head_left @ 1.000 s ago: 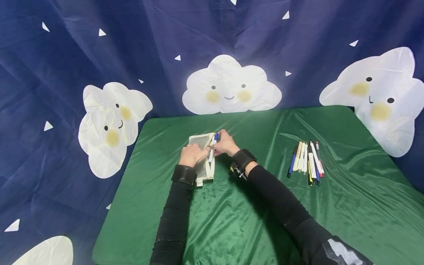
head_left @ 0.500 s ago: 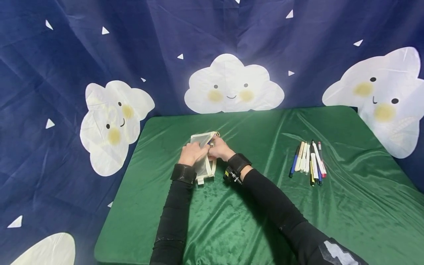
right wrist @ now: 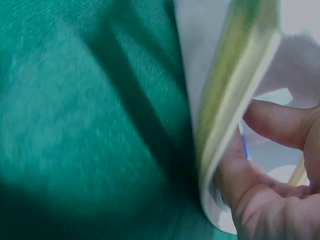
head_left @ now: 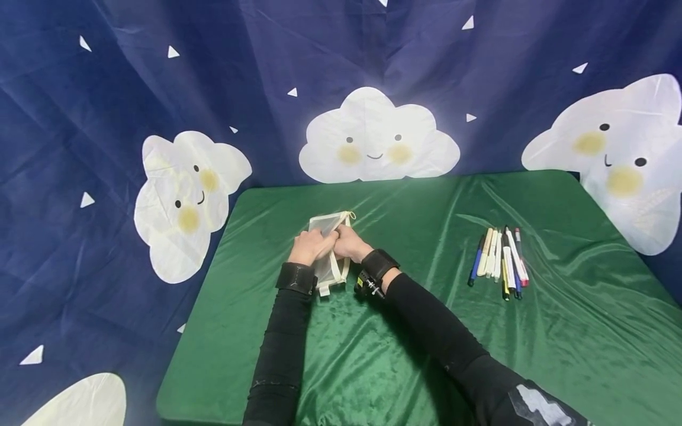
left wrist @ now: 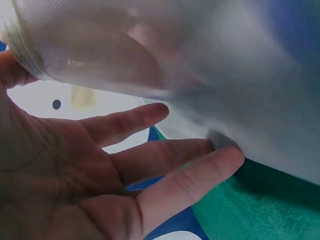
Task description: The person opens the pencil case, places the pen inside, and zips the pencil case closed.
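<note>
Now the head view shows me the right hand [head_left: 348, 242] with its fingers sunk inside the pouch [head_left: 326, 272], where a second ago it held a blue-capped pen in plain sight at the mouth. That pen is lost to the head view — only a blue sliver [right wrist: 244, 145] beside the right thumb and a blurred blue patch [left wrist: 300, 30] through the mesh hint at it, and I take both for the pen without being certain. So I judge it to be in the pouch, or nearly so. Whether it has been let go I cannot tell: the right fingers are bent and the thumb stands a little apart from them, but what lies at their tips is hidden. The left hand [head_left: 309, 247] has barely shifted; it seems to pinch the pouch's edge at the mouth, while three of its fingers [left wrist: 130, 122] reach out spread and nearly straight against the mesh. The pouch sits on the green cloth [head_left: 405, 331] under both hands, mouth toward the right one. Well off to the right, the loose pens [head_left: 498, 254] lie bunched — no change there that I can see.
</note>
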{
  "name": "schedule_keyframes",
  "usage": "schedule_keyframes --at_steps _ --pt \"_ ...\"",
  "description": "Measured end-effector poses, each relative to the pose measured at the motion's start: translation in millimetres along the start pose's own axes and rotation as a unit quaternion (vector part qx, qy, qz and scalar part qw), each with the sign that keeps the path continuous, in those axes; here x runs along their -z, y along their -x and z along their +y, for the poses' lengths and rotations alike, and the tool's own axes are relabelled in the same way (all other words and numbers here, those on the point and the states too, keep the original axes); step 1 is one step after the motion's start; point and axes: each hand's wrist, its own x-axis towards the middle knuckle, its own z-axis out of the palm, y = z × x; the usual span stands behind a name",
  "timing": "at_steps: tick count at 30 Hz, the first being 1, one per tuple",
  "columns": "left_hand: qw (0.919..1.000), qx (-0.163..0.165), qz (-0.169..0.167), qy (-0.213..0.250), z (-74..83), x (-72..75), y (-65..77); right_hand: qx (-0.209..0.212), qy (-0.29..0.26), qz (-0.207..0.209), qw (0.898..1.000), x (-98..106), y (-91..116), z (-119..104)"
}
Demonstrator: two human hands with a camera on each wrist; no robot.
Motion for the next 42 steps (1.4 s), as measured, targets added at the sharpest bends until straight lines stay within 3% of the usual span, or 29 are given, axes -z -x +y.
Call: schedule_keyframes --at_steps 7,10,15,22,31,37,42 --pt "1.0 0.002 -0.003 0.0 0.4 1.4 -1.1 0.005 0.007 0.021 1.0 -5 -1 0" --pt "1.0 0.003 -0.001 0.001 -0.4 1.5 -4.0 -0.003 -0.015 0.026 1.0 -6 -2 0" --pt "1.0 0.005 0.001 0.007 -1.2 1.8 -5.6 -0.032 -0.077 -0.002 0.996 -8 0 1" --pt "0.9998 0.011 0.007 0.017 1.2 5.2 -3.1 -0.04 -0.129 -0.049 0.99 -11 4 1" --pt "0.9998 0.01 0.011 0.01 3.4 2.6 -0.7 -0.045 -0.195 -0.07 0.977 -15 3 8" --pt "0.9997 -0.002 0.023 -0.011 5.9 -2.2 -1.6 -0.037 -0.251 -0.093 0.963 -14 0 13" --pt "0.9993 -0.003 0.035 -0.011 6.5 -2.4 -0.9 -0.044 -0.31 -0.136 0.94 -11 -1 15"
